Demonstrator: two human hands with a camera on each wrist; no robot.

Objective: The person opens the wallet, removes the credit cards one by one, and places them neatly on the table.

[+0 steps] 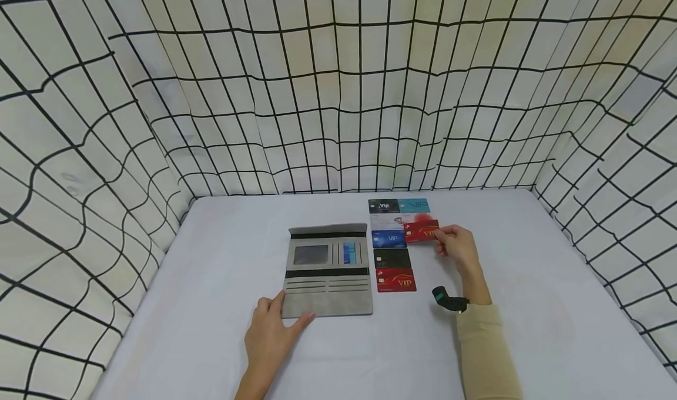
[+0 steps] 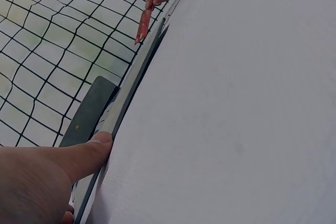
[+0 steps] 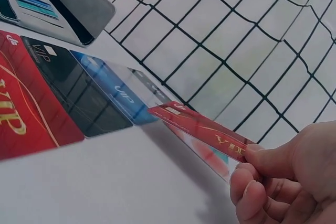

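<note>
My right hand (image 1: 459, 244) pinches the right end of a red VIP card (image 3: 207, 129) between thumb and fingers. In the right wrist view the card tilts above the laid-out cards, its gold lettering partly behind the thumb. An unfolded grey wallet (image 1: 328, 302) lies on the white table, with blue card edges (image 1: 349, 253) showing in one of its slots. At the wallet's near left corner rests my left hand (image 1: 270, 335), index finger along the left side and thumb at the front edge. The left wrist view shows the thumb (image 2: 97, 148) lying on the wallet's edge.
Right of the wallet lie a blue VIP card (image 1: 388, 239), a black card (image 1: 392, 259), another red VIP card (image 1: 396, 281) and several more at the back. A dark device (image 1: 449, 301) is strapped on the right wrist. Black netting (image 1: 359, 106) walls the table's back and sides.
</note>
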